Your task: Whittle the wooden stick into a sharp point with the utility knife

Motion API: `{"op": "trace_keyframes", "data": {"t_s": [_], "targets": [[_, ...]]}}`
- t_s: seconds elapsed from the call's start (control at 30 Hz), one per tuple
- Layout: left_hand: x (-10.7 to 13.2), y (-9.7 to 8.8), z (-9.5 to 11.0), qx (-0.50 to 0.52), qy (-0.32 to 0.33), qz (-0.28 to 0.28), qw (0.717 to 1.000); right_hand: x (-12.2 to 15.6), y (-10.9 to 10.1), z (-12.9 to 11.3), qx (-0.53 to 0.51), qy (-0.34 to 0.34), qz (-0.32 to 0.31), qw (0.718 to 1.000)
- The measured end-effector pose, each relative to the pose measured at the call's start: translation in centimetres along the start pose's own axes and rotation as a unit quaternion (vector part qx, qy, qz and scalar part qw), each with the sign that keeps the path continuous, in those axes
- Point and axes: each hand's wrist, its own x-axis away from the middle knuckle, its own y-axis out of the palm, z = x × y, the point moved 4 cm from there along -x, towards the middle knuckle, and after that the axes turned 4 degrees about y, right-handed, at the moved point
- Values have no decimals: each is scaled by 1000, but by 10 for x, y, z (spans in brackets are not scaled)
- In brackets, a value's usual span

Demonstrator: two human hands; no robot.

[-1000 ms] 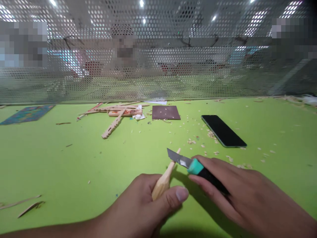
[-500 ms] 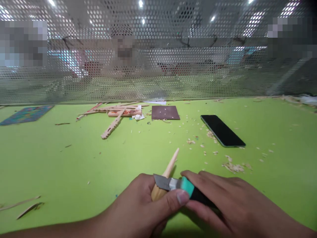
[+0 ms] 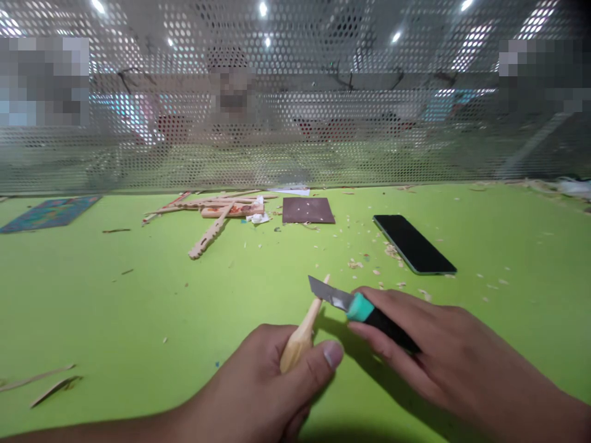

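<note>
My left hand (image 3: 277,378) is closed around the thick end of a pale piece of wood (image 3: 300,341), whose thin tapered tip points up and away from me. The palm and fingers hide its lower end. In my right hand (image 3: 429,344) is a utility knife (image 3: 388,326) with a black and teal handle. Its grey blade lies across the wood near the tip and covers part of it. The left thumb stretches along the near side of the wood, apart from the knife.
A phone (image 3: 413,243) lies at right with wood shavings (image 3: 392,251) beside it. Farther back are a brown square of sandpaper (image 3: 308,210) and a pile of carved wooden sticks (image 3: 212,234). A patterned sheet (image 3: 50,213) is far left. A perforated metal screen (image 3: 295,141) borders the green table (image 3: 138,307).
My right hand has moved the knife away from me along the wood, from beside my left thumb to near the tip. The left hand has stayed nearly still.
</note>
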Motion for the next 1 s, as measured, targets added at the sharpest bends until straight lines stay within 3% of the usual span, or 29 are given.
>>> {"op": "trace_keyframes", "data": {"t_s": [0.17,0.37,0.53,0.7,1.0], "targets": [[-2,3,5,17,20,-11,1000,1,5,-10,-65,-8,-57,996],[0,6,3,35,-15,12,999,5,6,-15,-10,-26,-3,1000],[-1,4,0,37,-39,33,998,7,9,-16,2,11,13,1000],[-2,3,-4,34,-42,37,998,4,-2,-6,32,39,53,997],[0,2,-5,49,-29,12,998,-1,-6,5,-5,63,34,997]]}}
